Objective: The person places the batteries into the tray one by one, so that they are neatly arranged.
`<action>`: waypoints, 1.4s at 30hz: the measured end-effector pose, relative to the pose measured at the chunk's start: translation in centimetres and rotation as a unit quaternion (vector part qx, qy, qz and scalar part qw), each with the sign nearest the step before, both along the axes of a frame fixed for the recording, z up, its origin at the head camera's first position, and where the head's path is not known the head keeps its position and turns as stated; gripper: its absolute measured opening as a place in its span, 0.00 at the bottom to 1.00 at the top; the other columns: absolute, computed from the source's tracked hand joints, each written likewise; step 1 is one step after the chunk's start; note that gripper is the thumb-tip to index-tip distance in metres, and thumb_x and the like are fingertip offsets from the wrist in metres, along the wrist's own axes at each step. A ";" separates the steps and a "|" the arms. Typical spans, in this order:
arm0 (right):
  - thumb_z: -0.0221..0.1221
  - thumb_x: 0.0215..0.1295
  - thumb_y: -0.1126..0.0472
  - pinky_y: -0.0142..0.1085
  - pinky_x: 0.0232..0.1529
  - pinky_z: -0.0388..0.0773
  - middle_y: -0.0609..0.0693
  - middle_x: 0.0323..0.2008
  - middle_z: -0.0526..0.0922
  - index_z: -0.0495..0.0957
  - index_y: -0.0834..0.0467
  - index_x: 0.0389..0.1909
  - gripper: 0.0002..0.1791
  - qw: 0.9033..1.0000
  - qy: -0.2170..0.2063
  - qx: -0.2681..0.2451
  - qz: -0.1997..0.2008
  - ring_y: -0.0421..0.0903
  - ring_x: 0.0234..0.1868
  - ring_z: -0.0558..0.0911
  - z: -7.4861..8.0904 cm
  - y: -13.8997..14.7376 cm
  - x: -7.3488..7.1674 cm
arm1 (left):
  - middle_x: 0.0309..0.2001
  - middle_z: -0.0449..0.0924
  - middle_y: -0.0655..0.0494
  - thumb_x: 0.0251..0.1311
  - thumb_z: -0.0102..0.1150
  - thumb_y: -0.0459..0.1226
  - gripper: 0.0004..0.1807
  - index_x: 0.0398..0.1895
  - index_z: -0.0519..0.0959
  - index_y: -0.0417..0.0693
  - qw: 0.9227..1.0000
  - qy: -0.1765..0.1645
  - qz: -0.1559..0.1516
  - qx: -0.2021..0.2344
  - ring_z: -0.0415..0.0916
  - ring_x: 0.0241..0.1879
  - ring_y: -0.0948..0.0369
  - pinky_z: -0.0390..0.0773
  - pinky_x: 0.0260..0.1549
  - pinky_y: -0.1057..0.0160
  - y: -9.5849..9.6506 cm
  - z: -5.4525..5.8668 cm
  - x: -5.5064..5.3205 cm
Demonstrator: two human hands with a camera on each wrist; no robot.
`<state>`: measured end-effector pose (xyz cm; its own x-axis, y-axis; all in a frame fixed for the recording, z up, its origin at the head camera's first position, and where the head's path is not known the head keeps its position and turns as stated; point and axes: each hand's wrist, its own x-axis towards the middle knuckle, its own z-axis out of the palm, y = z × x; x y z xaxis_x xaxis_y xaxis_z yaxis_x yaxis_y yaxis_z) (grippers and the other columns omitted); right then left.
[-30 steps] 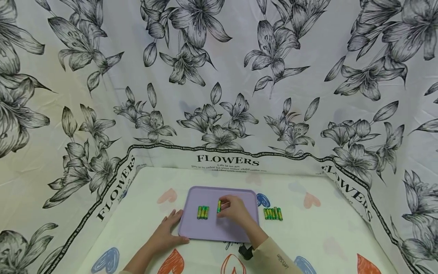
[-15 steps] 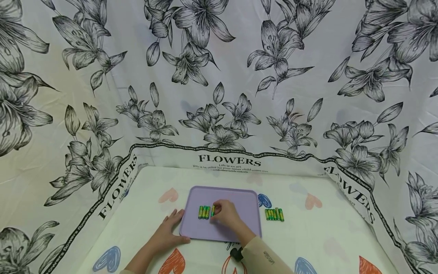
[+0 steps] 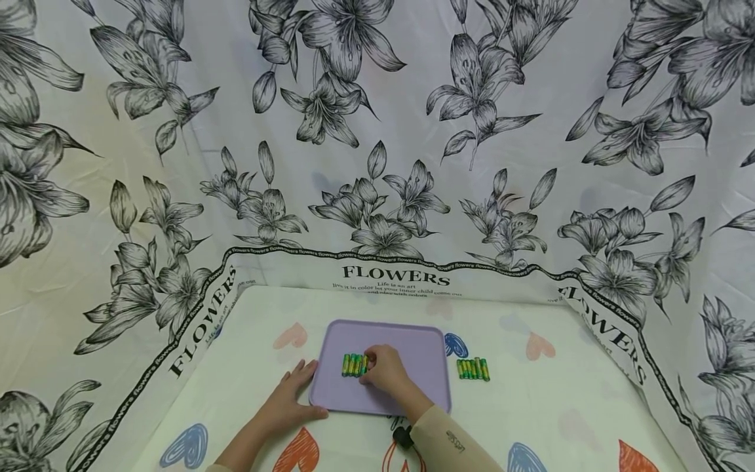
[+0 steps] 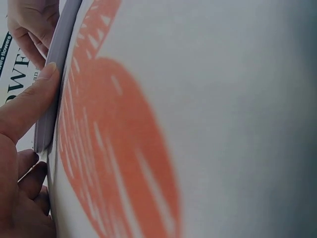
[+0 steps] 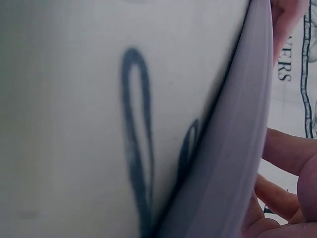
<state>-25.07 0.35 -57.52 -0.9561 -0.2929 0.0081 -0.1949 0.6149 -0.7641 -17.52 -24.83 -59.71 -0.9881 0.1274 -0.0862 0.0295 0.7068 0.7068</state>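
Note:
Green-and-yellow batteries point(image 3: 352, 365) stand side by side in a short row on a lilac tray point(image 3: 407, 337). At the right end of that row my right hand point(image 3: 388, 375) pinches another battery point(image 3: 365, 365) between thumb and fingers, close beside its neighbour. My left hand point(image 3: 288, 401) rests at the tray's near left corner, its fingers spread along the left side. In the left wrist view the thumb point(image 4: 34, 101) lies against the tray's rim point(image 4: 64, 44). The right wrist view has the tray wall hiding the held battery.
Several more batteries point(image 3: 473, 369) lie in a row on the cloth, right of the tray. The white tablecloth point(image 3: 501, 419) bears printed hearts. A flower-printed curtain point(image 3: 377, 196) encloses the back and sides.
My right hand has moved left across the tray with the battery, bringing it up to the end of the row. The left hand has stayed at the tray's corner.

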 end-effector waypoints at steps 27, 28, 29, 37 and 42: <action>0.76 0.52 0.57 0.38 0.40 0.82 0.58 0.50 0.83 0.75 0.59 0.65 0.38 0.998 -0.004 -0.063 0.002 0.46 0.44 0.83 3.9 3.9 0.7 | 0.80 0.51 0.43 0.37 0.80 0.58 0.63 0.79 0.59 0.50 1.000 0.005 -0.003 0.010 0.41 0.79 0.37 0.43 0.75 0.33 0.2 0.3 0.2; 0.76 0.53 0.56 0.37 0.39 0.82 0.58 0.50 0.83 0.75 0.58 0.65 0.38 0.998 -0.002 -0.065 0.000 0.45 0.44 0.82 4.1 4.2 0.8 | 0.80 0.51 0.43 0.37 0.80 0.57 0.63 0.79 0.59 0.50 1.000 0.006 -0.005 0.010 0.41 0.79 0.37 0.42 0.76 0.33 0.2 0.3 0.2; 0.75 0.54 0.55 0.37 0.39 0.82 0.58 0.51 0.83 0.75 0.57 0.66 0.37 0.998 -0.001 -0.066 -0.001 0.45 0.44 0.82 4.4 4.6 0.8 | 0.79 0.52 0.43 0.37 0.80 0.57 0.63 0.79 0.59 0.50 1.000 0.007 -0.007 0.010 0.41 0.79 0.38 0.42 0.76 0.34 0.1 0.3 0.2; 0.74 0.57 0.51 0.35 0.38 0.81 0.55 0.52 0.82 0.75 0.53 0.66 0.36 0.996 0.009 -0.085 -0.037 0.44 0.46 0.82 5.8 7.7 1.1 | 0.79 0.52 0.44 0.37 0.80 0.59 0.64 0.79 0.59 0.49 1.000 0.010 -0.009 0.011 0.42 0.79 0.38 0.42 0.76 0.34 0.1 0.3 0.1; 0.75 0.55 0.53 0.35 0.39 0.82 0.53 0.50 0.84 0.78 0.50 0.62 0.32 0.992 0.029 -0.101 -0.067 0.42 0.43 0.83 5.4 10.2 1.4 | 0.79 0.52 0.43 0.37 0.79 0.59 0.64 0.79 0.59 0.49 1.000 0.010 -0.012 0.008 0.42 0.79 0.38 0.41 0.76 0.35 0.0 0.1 0.0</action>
<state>-23.70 10.59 -52.07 -0.9824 -0.1507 0.1105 -0.1699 0.4738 -0.8641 -17.55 -24.86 -59.61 -0.9863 0.1522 -0.0633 0.0610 0.6937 0.7177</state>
